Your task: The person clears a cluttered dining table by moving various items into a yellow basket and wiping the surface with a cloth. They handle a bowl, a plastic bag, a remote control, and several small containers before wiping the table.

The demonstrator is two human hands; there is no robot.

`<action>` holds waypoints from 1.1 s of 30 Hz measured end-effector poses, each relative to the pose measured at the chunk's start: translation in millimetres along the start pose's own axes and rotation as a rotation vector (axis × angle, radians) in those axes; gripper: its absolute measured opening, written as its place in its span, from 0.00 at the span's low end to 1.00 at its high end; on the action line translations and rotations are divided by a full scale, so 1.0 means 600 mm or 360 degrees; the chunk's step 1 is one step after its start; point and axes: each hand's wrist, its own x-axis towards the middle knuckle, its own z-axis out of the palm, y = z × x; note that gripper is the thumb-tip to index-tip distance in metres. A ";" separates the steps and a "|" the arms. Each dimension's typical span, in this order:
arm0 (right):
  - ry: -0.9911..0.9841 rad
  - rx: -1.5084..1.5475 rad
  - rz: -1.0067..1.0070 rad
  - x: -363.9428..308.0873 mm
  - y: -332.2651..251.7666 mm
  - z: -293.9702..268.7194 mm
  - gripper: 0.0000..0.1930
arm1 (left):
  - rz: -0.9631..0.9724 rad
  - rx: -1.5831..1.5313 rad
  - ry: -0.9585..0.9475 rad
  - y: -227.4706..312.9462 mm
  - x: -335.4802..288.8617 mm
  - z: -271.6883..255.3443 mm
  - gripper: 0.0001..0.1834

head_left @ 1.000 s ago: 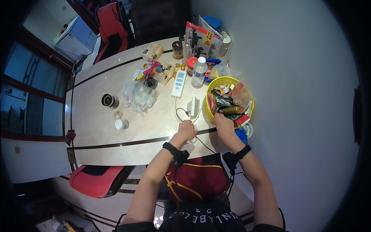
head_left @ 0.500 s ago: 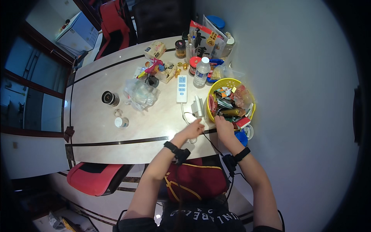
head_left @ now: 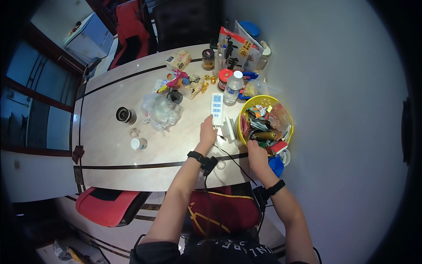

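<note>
A white power strip point(head_left: 216, 105) with blue-grey sockets lies on the table. My left hand point(head_left: 208, 133) is at its near end, fingers closed on its left edge. Beside it rests a white, rounded block-like object point(head_left: 230, 128) whose kind I cannot make out. To the right stands a yellow basket point(head_left: 241, 107) filled with assorted packets. My right hand point(head_left: 258, 155) is closed at the basket's near rim, seemingly gripping it; its fingertips are partly hidden. A thin dark cable point(head_left: 235, 162) runs across the table between my hands.
Behind the strip stand a water bottle point(head_left: 233, 90), a red-lidded jar point(head_left: 224, 77) and a dark-lidded jar point(head_left: 208, 60). To the left are a clear plastic bag point(head_left: 161, 112), a black-rimmed jar point(head_left: 125, 115) and a small white-capped container point(head_left: 139, 144). A wall point(head_left: 338, 132) rises at the right.
My left hand has moved forward from beside the white block-like object to the power strip's near end. The strip has shifted slightly right. My right hand stays at the basket's rim.
</note>
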 end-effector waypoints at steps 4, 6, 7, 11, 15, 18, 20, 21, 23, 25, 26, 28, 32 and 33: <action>-0.0031 -0.0027 0.0004 0.002 0.000 -0.001 0.02 | -0.0102 -0.0084 0.0048 0.025 -0.026 0.005 0.32; 0.0020 -0.0028 -0.0041 0.003 0.001 -0.001 0.02 | -0.0148 -0.0141 0.0052 0.028 -0.040 0.012 0.31; -0.0013 -0.0065 -0.0023 0.003 0.002 0.000 0.02 | -0.0141 -0.0134 0.0048 0.028 -0.047 0.015 0.31; -0.0018 0.0020 0.0005 0.003 0.002 0.003 0.05 | -0.0126 -0.0119 0.0036 0.027 -0.074 0.022 0.31; 0.0054 -0.0106 -0.0059 0.002 -0.001 0.005 0.02 | -0.0067 -0.0019 -0.0029 0.031 -0.084 0.007 0.32; 0.0052 -0.0116 -0.0045 0.002 -0.001 0.004 0.02 | -0.0106 0.0083 -0.0206 0.033 -0.077 -0.007 0.36; -0.0060 0.0026 0.0044 0.003 -0.001 0.002 0.04 | -0.0090 0.0046 -0.0239 0.035 -0.063 -0.009 0.35; -0.0037 0.0053 0.0035 0.003 -0.001 0.001 0.04 | -0.0133 0.0048 -0.0266 0.036 -0.057 -0.006 0.35; -0.0074 0.0081 0.0042 0.002 -0.001 0.000 0.04 | -0.0060 0.0035 -0.0138 0.044 -0.049 0.011 0.35; -0.0055 0.0077 0.0039 0.002 -0.001 0.001 0.05 | -0.0141 0.0006 -0.0211 0.049 -0.047 0.026 0.34; -0.0049 0.0066 0.0036 0.003 -0.001 0.001 0.05 | -0.0145 -0.0010 -0.0215 0.048 -0.043 0.028 0.32; -0.0026 0.0000 0.0009 0.003 -0.001 0.003 0.03 | -0.0044 -0.0054 -0.0267 0.044 -0.039 0.025 0.31; -0.0008 -0.0048 -0.0036 0.004 0.002 0.006 0.02 | -0.0105 -0.0031 -0.0580 0.029 -0.040 -0.008 0.37; -0.0041 -0.0065 -0.0018 0.005 0.003 0.007 0.02 | -0.0068 0.0014 -0.0635 0.026 -0.044 -0.017 0.38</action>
